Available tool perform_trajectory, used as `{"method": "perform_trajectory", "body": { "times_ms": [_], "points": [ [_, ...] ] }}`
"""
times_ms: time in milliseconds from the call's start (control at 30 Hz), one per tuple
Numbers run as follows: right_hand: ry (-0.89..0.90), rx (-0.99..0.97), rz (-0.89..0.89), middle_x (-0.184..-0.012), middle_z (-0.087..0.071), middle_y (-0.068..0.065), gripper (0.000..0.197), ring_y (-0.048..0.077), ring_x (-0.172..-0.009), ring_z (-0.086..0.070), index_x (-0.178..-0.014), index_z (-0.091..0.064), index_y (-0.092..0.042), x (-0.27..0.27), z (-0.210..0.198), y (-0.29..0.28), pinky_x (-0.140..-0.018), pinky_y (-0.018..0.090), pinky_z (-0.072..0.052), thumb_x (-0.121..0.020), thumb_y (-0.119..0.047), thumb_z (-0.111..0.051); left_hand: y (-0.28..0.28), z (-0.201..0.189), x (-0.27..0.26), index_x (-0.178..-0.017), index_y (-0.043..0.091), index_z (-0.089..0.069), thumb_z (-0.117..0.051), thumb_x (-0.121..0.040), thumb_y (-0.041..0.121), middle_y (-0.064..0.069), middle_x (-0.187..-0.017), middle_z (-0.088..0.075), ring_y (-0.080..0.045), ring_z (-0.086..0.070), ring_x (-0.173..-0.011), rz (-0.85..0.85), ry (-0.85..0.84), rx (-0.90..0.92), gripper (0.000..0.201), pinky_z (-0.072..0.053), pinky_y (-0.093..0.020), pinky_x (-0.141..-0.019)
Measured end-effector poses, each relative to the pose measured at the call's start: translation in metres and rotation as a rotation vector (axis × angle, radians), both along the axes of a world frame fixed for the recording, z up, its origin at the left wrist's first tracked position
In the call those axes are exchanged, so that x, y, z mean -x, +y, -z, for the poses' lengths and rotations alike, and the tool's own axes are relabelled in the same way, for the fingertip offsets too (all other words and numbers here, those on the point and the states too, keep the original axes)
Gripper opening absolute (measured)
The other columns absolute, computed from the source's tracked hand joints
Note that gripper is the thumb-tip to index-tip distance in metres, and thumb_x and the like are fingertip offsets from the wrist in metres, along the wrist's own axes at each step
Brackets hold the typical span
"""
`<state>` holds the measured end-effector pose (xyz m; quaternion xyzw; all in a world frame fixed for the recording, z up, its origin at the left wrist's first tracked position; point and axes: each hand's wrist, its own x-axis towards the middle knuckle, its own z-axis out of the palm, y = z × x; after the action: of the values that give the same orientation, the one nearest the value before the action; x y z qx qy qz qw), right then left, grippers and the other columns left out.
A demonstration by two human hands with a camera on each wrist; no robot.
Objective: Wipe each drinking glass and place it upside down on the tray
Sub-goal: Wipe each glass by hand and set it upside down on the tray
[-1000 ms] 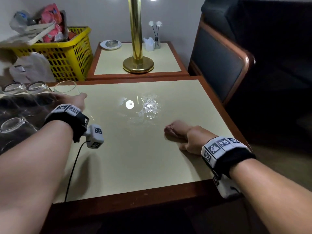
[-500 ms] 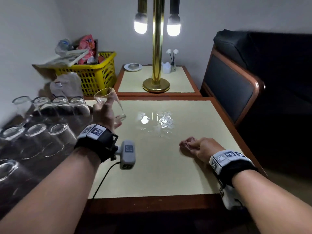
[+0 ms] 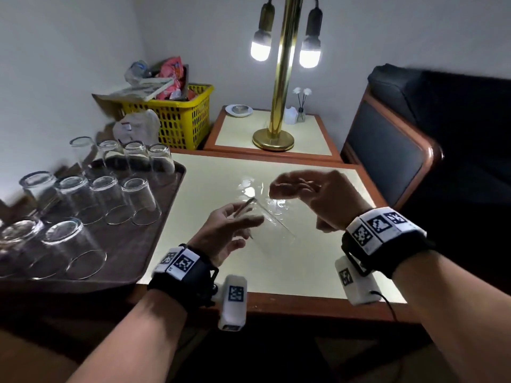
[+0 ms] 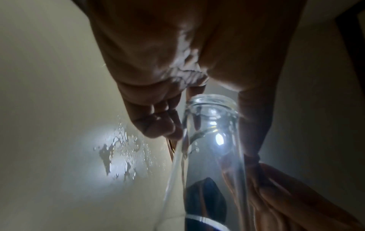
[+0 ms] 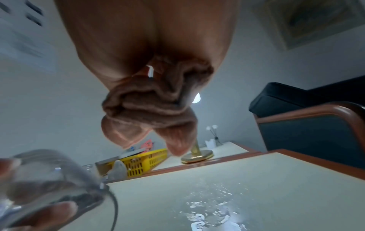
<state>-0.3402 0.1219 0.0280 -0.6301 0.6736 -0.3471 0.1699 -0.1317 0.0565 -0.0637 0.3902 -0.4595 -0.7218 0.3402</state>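
Observation:
My left hand (image 3: 249, 230) grips a clear drinking glass (image 3: 272, 225) above the middle of the cream table (image 3: 304, 258), tipped on its side with the mouth toward my right hand. The left wrist view shows the glass (image 4: 213, 148) with my fingers (image 4: 158, 125) round its base. My right hand (image 3: 298, 205) hovers just right of the glass and holds a bunched brownish cloth (image 5: 158, 96). The glass (image 5: 49, 187) is blurred low on the left in the right wrist view. A dark brown tray (image 3: 166, 217) on the left carries several glasses (image 3: 138, 200) standing upside down.
Water drops (image 3: 249, 189) lie on the table beyond the hands. A brass lamp (image 3: 273, 139) stands on a side table behind. A yellow basket (image 3: 179, 123) sits at the back left and a dark armchair (image 3: 387, 150) at the right.
My left hand took a glass from beside the tray and carried it to the table's middle, tipping it over. My right hand rose off the table toward the glass.

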Motion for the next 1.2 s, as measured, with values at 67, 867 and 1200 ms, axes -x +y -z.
{"method": "perform_trajectory", "body": {
  "times_ms": [67,867,1200],
  "points": [
    [0.021,0.007,-0.098,-0.113,-0.072,-0.003,0.034,-0.002,-0.067,-0.065,-0.128,-0.07,-0.023,-0.016,0.01,0.001,-0.062,0.016,-0.056,-0.098,-0.009,-0.063,0.01,-0.001,0.007,-0.109,0.012,-0.067,-0.083,-0.067,0.036,-0.01,-0.094,-0.065,-0.013,-0.05,-0.061,-0.068,0.081,-0.057,0.051,-0.038,-0.028,-0.06],
    [-0.689,0.004,0.14,-0.117,-0.074,0.011,0.033,0.028,-0.033,-0.056,-0.134,-0.062,-0.044,-0.053,0.044,0.021,-0.035,0.026,-0.045,-0.101,-0.043,-0.058,0.025,-0.02,0.034,-0.132,0.013,-0.052,-0.067,-0.091,0.048,-0.016,-0.12,-0.066,-0.029,-0.067,-0.095,-0.019,-0.066,0.033,0.056,-0.055,-0.043,-0.083],
    [-0.623,0.024,0.142,-0.071,-0.075,0.008,0.035,0.039,-0.042,-0.063,-0.134,-0.063,-0.04,-0.058,0.037,0.02,-0.037,0.044,-0.051,-0.101,-0.049,-0.054,0.024,-0.024,0.034,-0.128,0.015,-0.053,-0.066,-0.089,0.058,-0.011,-0.113,-0.064,-0.023,-0.063,-0.087,-0.108,-0.099,0.158,0.059,-0.055,-0.037,-0.076]
  ]
}}
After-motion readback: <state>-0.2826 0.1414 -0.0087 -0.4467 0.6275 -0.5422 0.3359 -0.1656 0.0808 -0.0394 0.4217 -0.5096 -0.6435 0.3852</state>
